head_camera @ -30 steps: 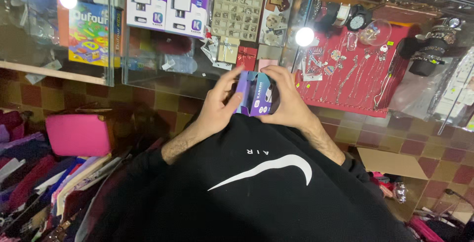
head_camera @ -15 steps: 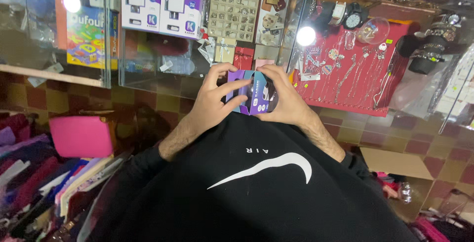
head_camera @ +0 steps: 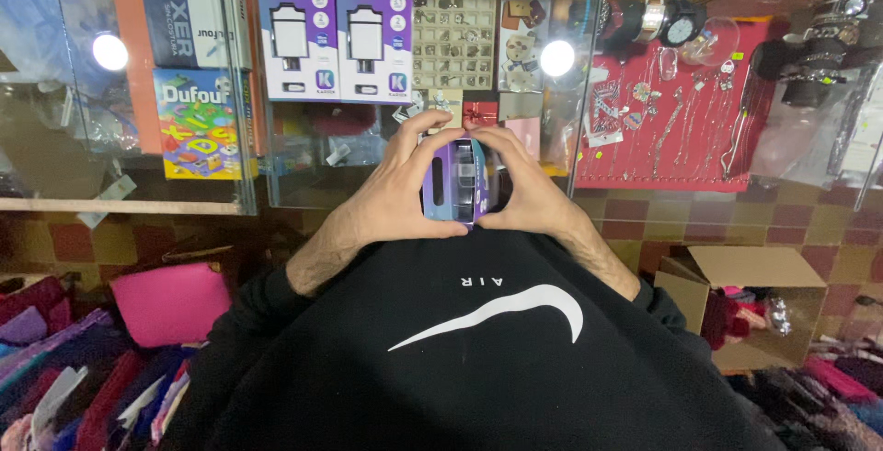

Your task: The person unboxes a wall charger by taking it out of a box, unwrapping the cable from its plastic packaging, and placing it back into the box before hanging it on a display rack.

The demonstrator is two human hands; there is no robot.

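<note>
The scene was seen from a single head-worn camera, pointed steeply down and forward over the wearer's chest, so that the black sweatshirt (head_camera: 478, 359) filled the lower frame at close range. Beyond the sweatshirt, the glass display case (head_camera: 414, 74) was faced squarely across the upper frame, nearby. No second view was supplied, so nothing was shared.

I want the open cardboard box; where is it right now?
Head view, lower right: the cardboard box sits on the tiled floor below the red jewellery display.
</note>
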